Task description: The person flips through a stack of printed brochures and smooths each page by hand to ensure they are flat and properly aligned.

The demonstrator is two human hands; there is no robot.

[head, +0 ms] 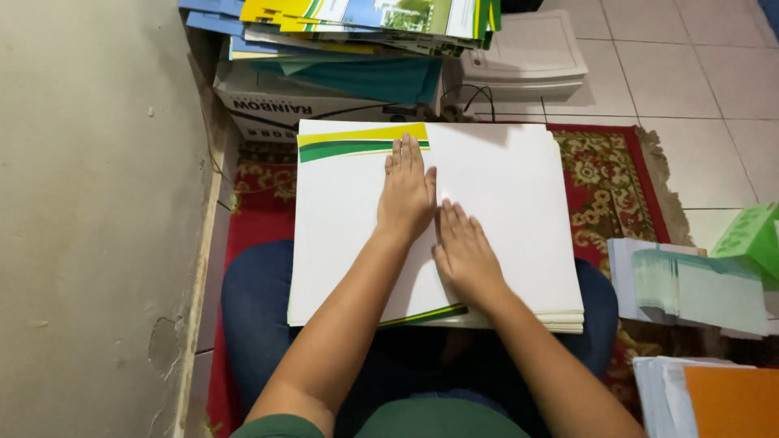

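A red patterned rug (604,174) is laid over pale floor tiles (690,73), with a plastered wall (97,203) seen at the left. A cardboard box (276,109) is topped with a pile of coloured folders (365,24), beside a white plastic case (531,57). Stacked paper bundles (690,288), a green box (751,235) and an orange sheet (730,401) are placed at the right.

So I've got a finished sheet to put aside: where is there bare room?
Free: pale floor tiles right of the red patterned rug. Crowded: both hands press the white sheet stack; paper piles right, coloured folders ahead.
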